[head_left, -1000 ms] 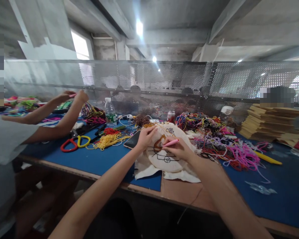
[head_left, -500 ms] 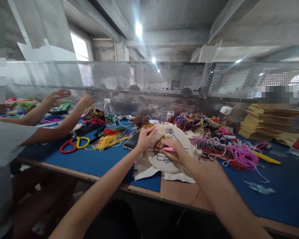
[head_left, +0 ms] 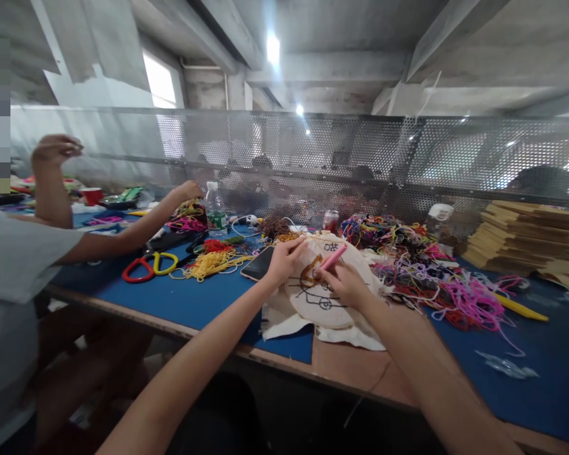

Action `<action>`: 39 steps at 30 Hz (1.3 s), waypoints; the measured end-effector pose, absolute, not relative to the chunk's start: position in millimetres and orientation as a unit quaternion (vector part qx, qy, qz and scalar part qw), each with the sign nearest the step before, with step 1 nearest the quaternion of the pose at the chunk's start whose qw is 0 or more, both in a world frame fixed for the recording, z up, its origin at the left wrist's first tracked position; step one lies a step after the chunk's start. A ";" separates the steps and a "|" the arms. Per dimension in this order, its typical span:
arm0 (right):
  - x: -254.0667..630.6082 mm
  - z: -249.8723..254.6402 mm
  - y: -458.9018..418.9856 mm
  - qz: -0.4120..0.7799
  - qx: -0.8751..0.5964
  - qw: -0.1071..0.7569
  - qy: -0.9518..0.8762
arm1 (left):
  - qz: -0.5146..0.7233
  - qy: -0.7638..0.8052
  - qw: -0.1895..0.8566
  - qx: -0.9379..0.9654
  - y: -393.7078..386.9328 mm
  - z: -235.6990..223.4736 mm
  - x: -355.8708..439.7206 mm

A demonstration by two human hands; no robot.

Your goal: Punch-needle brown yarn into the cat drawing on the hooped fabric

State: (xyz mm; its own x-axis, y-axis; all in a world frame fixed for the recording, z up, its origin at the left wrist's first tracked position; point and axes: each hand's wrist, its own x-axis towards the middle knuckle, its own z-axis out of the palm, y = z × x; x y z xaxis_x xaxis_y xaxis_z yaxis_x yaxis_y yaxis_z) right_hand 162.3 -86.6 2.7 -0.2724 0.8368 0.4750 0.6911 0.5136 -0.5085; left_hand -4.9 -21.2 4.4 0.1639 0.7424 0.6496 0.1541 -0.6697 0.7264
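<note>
A round embroidery hoop with white cloth (head_left: 325, 318) lies tilted on the table edge in front of me. Black outlines of a cartoon cat are drawn on it, with a small area of orange-brown yarn stitching (head_left: 310, 273). My left hand (head_left: 283, 260) is closed on the hoop's upper left rim; the fingers under the cloth are hidden. My right hand (head_left: 349, 283) pinches a pink-handled punch needle (head_left: 334, 258) over the cloth beside the stitching. The handle slants up to the right, and its tip is hidden by my fingers.
Yarn heaps (head_left: 469, 300) lie right of the hoop, yellow yarn (head_left: 213, 264) left. Also on the table are a phone (head_left: 258, 264), scissors (head_left: 140, 270), a bottle (head_left: 215, 212), a can (head_left: 330, 220) and stacked brown paper (head_left: 512, 234). A co-worker's hands (head_left: 57, 148) work at left.
My right hand has turned the punch needle from lying nearly flat to slanting upward. My left hand stays on the hoop. The co-worker's hands have spread apart, one rising to the left.
</note>
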 end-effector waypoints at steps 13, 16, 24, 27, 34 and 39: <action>163.9 1.3 -87.0 0.119 -0.459 0.392 -0.789 | 0.546 0.312 0.242 0.739 -17.7 2.2 -6.3; 163.4 1.8 -87.6 0.109 -0.451 0.394 -0.793 | 0.546 0.311 0.237 0.741 -17.1 1.8 -6.5; 163.1 5.0 -89.5 0.118 -0.438 0.392 -0.800 | 0.552 0.304 0.244 0.737 -13.8 -0.4 -6.6; 164.2 2.2 -86.8 0.128 -0.431 0.388 -0.805 | 0.548 0.307 0.240 0.740 -12.4 -1.3 -6.8; 163.3 -6.1 -82.3 0.128 -0.361 0.378 -0.843 | 0.552 0.327 0.247 0.727 -19.3 3.3 -5.4; 160.3 -6.6 -83.5 0.072 -0.413 0.369 -0.830 | 0.542 0.327 0.244 0.735 -21.0 5.2 -6.1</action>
State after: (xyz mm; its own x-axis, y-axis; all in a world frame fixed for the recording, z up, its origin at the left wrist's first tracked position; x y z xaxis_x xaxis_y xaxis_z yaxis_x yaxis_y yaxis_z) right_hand 160.3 -83.5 -6.6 -0.3867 0.7384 0.5525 0.6319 0.6485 -0.4244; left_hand -6.1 -21.0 5.2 0.1978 0.7447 0.6374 0.2163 -0.6674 0.7126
